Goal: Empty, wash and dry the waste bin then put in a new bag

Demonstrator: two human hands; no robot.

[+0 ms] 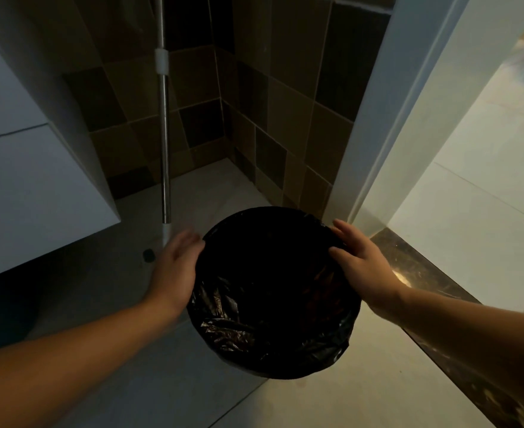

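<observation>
A round waste bin (273, 350) stands on the floor in the middle of the view, lined with a crinkled black bag (254, 310) folded over its rim. Its inside is too dark to see. My left hand (177, 267) is at the bin's left rim, fingers relaxed and slightly blurred, touching or just beside the bag. My right hand (359, 257) rests on the right rim with straight fingers laid over the bag's edge.
A metal mop pole (164, 134) stands upright just behind my left hand. A white cabinet (23, 186) juts out at the left. Brown tiled walls form a corner behind. A white door frame (387, 134) and dark threshold strip (424, 282) lie at the right.
</observation>
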